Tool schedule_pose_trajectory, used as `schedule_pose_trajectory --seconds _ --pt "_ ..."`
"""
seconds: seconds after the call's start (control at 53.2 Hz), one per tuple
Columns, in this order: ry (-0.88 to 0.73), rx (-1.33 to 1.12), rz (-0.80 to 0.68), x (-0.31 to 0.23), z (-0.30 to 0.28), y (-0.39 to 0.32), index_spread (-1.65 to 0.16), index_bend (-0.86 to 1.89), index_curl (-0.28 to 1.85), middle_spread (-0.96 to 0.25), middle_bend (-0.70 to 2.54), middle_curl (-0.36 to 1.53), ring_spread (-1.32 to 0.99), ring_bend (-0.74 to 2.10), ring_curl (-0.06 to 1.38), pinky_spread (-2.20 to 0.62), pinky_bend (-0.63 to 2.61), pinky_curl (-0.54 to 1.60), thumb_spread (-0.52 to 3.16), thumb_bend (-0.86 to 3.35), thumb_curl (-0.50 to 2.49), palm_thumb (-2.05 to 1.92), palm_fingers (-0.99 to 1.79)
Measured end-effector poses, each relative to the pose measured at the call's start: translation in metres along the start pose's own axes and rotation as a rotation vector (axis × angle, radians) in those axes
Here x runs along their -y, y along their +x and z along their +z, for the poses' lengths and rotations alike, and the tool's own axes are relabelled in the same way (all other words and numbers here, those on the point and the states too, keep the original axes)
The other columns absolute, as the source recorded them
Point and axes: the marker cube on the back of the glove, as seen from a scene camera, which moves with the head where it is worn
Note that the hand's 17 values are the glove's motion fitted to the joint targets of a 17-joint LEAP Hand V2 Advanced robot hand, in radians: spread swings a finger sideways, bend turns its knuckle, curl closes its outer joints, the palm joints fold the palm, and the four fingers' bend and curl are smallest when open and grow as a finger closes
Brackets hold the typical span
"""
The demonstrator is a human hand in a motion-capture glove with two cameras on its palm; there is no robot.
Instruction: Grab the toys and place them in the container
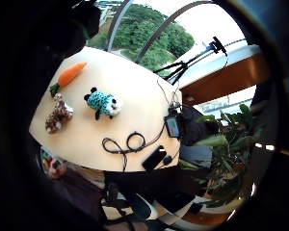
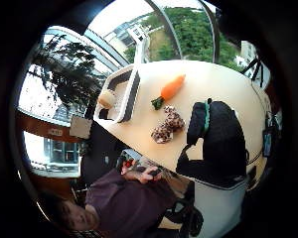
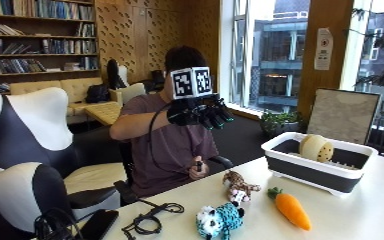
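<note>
Fingers of your gloved right hand (image 3: 198, 111) hung loosely curled, holding nothing, raised well above the desk (image 3: 352, 215) in front of your chest. Three toys lay on the desk: a spotted brown plush (image 3: 238, 186) nearest your edge, an orange carrot (image 3: 290, 209) just beside it toward the container, and a teal-and-white plush (image 3: 217, 220) farther along the same edge. The container (image 3: 317, 165), a white-rimmed tub with dark walls, stood near the far end of the desk and already held a pale round toy (image 3: 316, 148). You would probably have done best to come straight down on the brown plush, take it round its middle, and lift it clear over the rim. Room above the toys was open. A coiled black cable (image 3: 149, 220) and a dark phone-like device (image 3: 99, 223) lay near the teal plush, so you needed to keep your sleeve away from them
</note>
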Motion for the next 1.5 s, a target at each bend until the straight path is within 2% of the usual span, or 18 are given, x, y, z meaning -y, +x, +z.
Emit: schedule_pose_trajectory --seconds 0.188,0.395,0.545,0.714,0.921,1.09,1.221,1.259,1.278,1.296,1.353,1.39,1.428,1.447,1.465,1.484,1.503 --pt "-0.031 -0.058 0.02 0.003 -0.003 0.005 -0.17 0.18 0.12 -0.03 0.14 0.04 -0.11 0.44 0.13 -0.08 0.7 0.24 1.06 0.25 0.09 0.2 0.2" --pt "-0.079 -0.103 0.05 0.009 -0.003 0.017 -0.2 0.18 0.19 -0.05 0.16 0.1 -0.13 0.52 0.18 -0.09 0.76 0.28 1.44 0.26 0.16 0.14 0.13" --pt "-0.192 -0.044 0.111 0.022 0.01 0.036 -0.21 0.12 0.21 -0.03 0.18 0.15 -0.07 0.52 0.19 -0.06 0.82 0.31 1.48 0.19 0.19 0.02 -0.04" --pt "-0.298 0.019 0.172 0.042 0.052 0.059 -0.19 0.05 0.18 0.03 0.17 0.19 0.0 0.5 0.19 -0.01 0.86 0.33 1.36 0.04 0.18 -0.06 -0.21" --pt "-0.517 0.073 0.194 0.049 0.142 0.064 -0.18 0.07 0.16 0.06 0.16 0.22 0.03 0.43 0.19 0.01 0.8 0.32 1.25 -0.03 0.21 -0.03 -0.27" --pt "-0.664 0.041 0.211 0.039 0.226 0.061 -0.2 0.04 0.15 0.03 0.12 0.22 0.02 0.31 0.18 0.01 0.77 0.32 1.18 -0.02 0.24 -0.01 -0.33" --pt "-0.551 -0.04 0.237 0.038 0.253 0.062 -0.2 0.06 0.13 0.0 0.11 0.21 0.03 0.27 0.19 0.03 0.88 0.35 1.14 -0.02 0.26 0.0 -0.27" --pt "-0.476 -0.039 0.239 0.039 0.256 0.062 -0.22 0.07 0.13 -0.03 0.19 0.23 -0.01 0.36 0.22 0.02 0.9 0.35 1.13 -0.02 0.27 0.01 -0.01" --pt "-0.429 -0.037 0.239 0.04 0.258 0.062 -0.22 0.07 0.13 -0.03 0.18 0.23 0.0 0.34 0.21 0.03 0.91 0.36 1.12 -0.02 0.27 0.01 -0.09" --pt "-0.381 -0.034 0.238 0.04 0.26 0.062 -0.23 0.11 0.13 -0.06 0.23 0.24 -0.04 0.46 0.24 0.01 0.88 0.35 1.12 -0.02 0.28 0.02 0.13" --pt "-0.25 -0.015 0.236 0.041 0.264 0.065 -0.25 0.16 0.14 -0.13 0.28 0.26 -0.13 0.62 0.26 -0.03 0.8 0.31 1.1 -0.02 0.28 0.02 0.32" --pt "-0.181 0.005 0.238 0.042 0.264 0.067 -0.26 0.22 0.16 -0.17 0.46 0.32 -0.19 0.7 0.28 -0.06 0.69 0.27 1.12 -0.01 0.29 0.03 0.57" --pt "-0.144 0.022 0.237 0.043 0.263 0.068 -0.26 0.26 0.17 -0.2 0.55 0.35 -0.23 0.75 0.3 -0.09 0.62 0.25 1.15 0.0 0.29 0.05 0.67" --pt "-0.139 0.03 0.236 0.045 0.262 0.069 -0.27 0.32 0.2 -0.21 0.67 0.39 -0.25 0.81 0.33 -0.11 0.56 0.24 1.2 0.02 0.3 0.09 0.82" --pt "-0.14 0.038 0.236 0.046 0.261 0.069 -0.27 0.3 0.19 -0.22 0.65 0.39 -0.27 0.81 0.32 -0.12 0.55 0.24 1.2 0.02 0.29 0.09 0.77" --pt "-0.147 0.046 0.237 0.047 0.259 0.069 -0.28 0.38 0.23 -0.23 0.75 0.43 -0.28 0.89 0.36 -0.15 0.51 0.24 1.24 0.05 0.31 0.14 0.93" --pt "-0.157 0.055 0.239 0.049 0.257 0.069 -0.28 0.39 0.22 -0.24 0.79 0.44 -0.3 0.9 0.36 -0.16 0.48 0.23 1.25 0.05 0.31 0.15 0.96"
